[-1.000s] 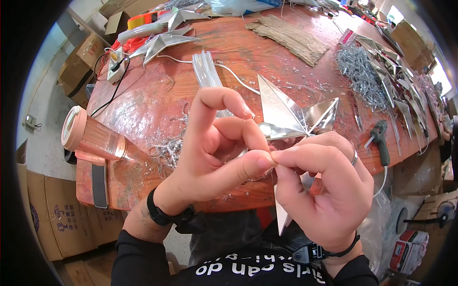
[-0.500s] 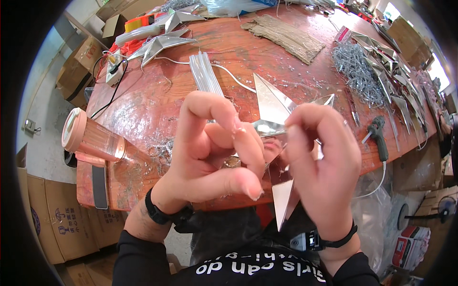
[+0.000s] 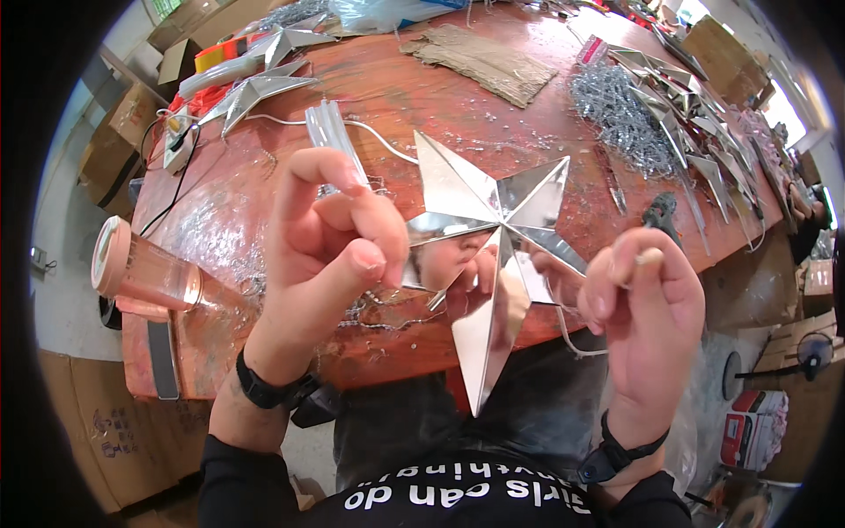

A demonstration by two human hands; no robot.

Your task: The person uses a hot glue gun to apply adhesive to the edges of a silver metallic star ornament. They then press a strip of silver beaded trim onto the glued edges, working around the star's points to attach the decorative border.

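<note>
Right hand [image 3: 647,308] was moved rightward of silver star [image 3: 502,211], thus better uncovered; grip pressed together. Left hand [image 3: 326,238]: grip apart.

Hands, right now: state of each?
Left hand: half-curled; whether hidden fingers grip the star can't be told.
Right hand: closed, thumb and fingers curled together; anything held can't be told.
</note>
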